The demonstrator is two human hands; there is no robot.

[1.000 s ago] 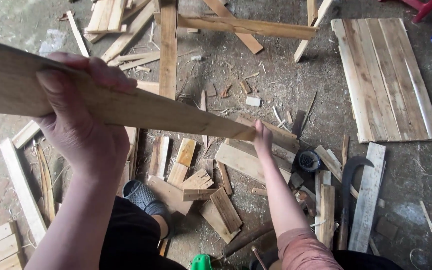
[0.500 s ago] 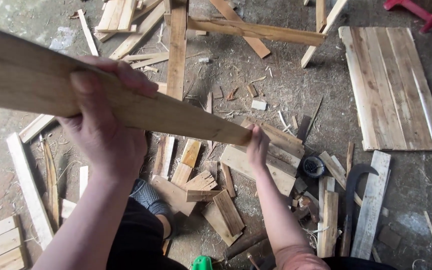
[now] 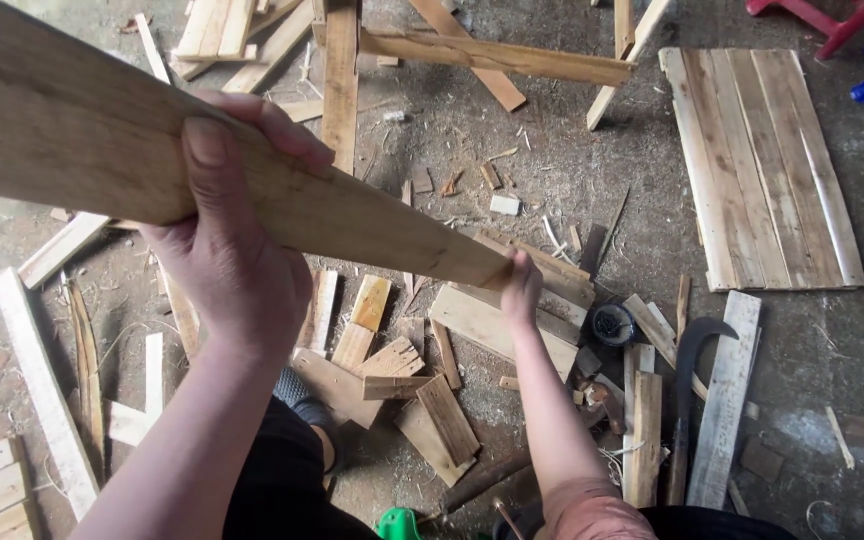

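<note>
Wood fills the whole view: a long plank (image 3: 252, 180) runs slantwise from the upper left, close under the camera, down to a stack of boards (image 3: 512, 310) on the floor (image 3: 552, 170). The left hand (image 3: 227, 240) is clenched around the plank near its raised end, thumb across the top face and fingers wrapped over the far edge. The right hand (image 3: 522, 285) grasps the low end, just where it meets the stack. The plank looks stiff and dry, probably fairly light for its length, with rough sawn faces that should not slip but may give splinters; its length would make it swing if held at one end only, so a grip at both ends, as now, seems the steadier hold. Around the feet lie short offcuts (image 3: 392, 360), chips and sawdust. A curved dark blade (image 3: 687, 370) rests on the floor to the right, beside a pale slat (image 3: 727, 400), and a panel of joined boards (image 3: 762, 170) lies well apart beyond it.
</note>
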